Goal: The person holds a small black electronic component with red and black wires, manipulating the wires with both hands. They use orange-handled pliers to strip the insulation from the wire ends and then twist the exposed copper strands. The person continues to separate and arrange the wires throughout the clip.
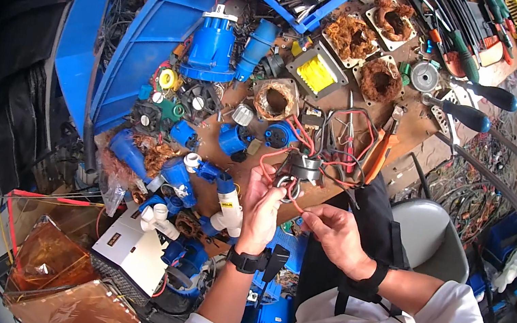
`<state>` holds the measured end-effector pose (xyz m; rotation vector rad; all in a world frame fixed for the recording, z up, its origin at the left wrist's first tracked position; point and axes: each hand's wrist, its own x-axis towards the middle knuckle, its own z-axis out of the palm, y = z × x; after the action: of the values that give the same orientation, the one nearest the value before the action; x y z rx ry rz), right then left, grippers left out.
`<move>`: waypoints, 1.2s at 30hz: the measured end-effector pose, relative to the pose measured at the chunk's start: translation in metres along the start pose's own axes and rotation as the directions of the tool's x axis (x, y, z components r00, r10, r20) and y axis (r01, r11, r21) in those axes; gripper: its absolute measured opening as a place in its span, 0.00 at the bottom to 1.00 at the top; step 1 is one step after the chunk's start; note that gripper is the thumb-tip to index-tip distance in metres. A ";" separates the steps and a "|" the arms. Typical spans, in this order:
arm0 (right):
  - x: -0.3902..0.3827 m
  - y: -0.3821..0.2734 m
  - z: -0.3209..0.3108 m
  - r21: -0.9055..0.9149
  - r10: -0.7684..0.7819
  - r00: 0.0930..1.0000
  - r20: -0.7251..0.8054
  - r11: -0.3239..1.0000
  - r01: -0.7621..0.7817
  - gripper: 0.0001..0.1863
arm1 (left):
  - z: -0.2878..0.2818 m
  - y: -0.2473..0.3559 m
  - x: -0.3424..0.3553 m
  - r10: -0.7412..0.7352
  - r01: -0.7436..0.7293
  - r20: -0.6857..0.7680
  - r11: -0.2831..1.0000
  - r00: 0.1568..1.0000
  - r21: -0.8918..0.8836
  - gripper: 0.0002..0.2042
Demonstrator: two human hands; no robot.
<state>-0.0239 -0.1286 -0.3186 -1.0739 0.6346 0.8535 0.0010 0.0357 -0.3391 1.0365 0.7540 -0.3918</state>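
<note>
My left hand [262, 209] is closed round a small ring-shaped part [286, 183] with red wire running through it. Just to the right, my right hand [334, 234] pinches the end of a red wire [295, 202] between thumb and fingers. Touching or just beyond the ring is a dark round coil [304, 166], from which red and black leads spread over the table. Past it lie a red-handled screwdriver [349, 143] and orange-handled pliers [379, 156]. Whether the pinched wire is joined to the dark coil cannot be made out.
Rusty motor cores [381, 79] and a yellow-wound coil [315, 73] sit farther back on the brown table [409, 129]. Blue motor housings [212, 49] crowd the left. Hand tools [464, 56] lie at the far right. A grey chair [428, 236] stands right of the table.
</note>
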 end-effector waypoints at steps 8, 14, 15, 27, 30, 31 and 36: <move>-0.003 -0.016 0.003 0.100 0.017 0.999 -0.038 0.995 -0.013 0.08 | 0.015 0.010 -0.018 0.060 -0.063 -0.049 0.995 0.997 -0.071 0.14; -0.012 -0.023 0.007 0.080 0.012 1.000 -0.011 0.997 -0.011 0.08 | 0.020 0.014 -0.023 0.090 -0.090 -0.006 0.995 0.996 -0.047 0.18; -0.013 -0.024 0.007 0.065 0.005 1.000 -0.009 0.998 -0.004 0.08 | 0.020 0.014 -0.023 0.115 -0.114 0.003 0.992 0.993 -0.060 0.19; -0.020 -0.025 0.018 0.215 -0.003 0.997 0.073 0.976 -0.013 0.10 | 0.037 0.011 -0.035 0.266 -0.257 -0.050 0.958 0.963 0.128 0.19; -0.019 -0.025 0.015 0.181 0.010 0.995 0.099 0.983 -0.027 0.10 | 0.033 0.013 -0.036 0.166 -0.170 -0.119 0.985 0.979 -0.029 0.15; -0.018 -0.025 0.013 0.162 -0.016 0.993 0.114 0.987 -0.003 0.09 | 0.035 0.014 -0.036 0.171 -0.180 -0.143 0.982 0.975 -0.050 0.15; -0.020 -0.042 0.017 0.175 -0.020 0.994 0.110 0.985 0.001 0.10 | 0.047 0.023 -0.038 0.266 -0.277 -0.154 0.959 0.952 -0.055 0.16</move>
<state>0.0016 -0.1283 -0.2765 -0.8644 0.5979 0.8268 0.0067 0.0033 -0.2831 1.0879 0.7375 -0.0497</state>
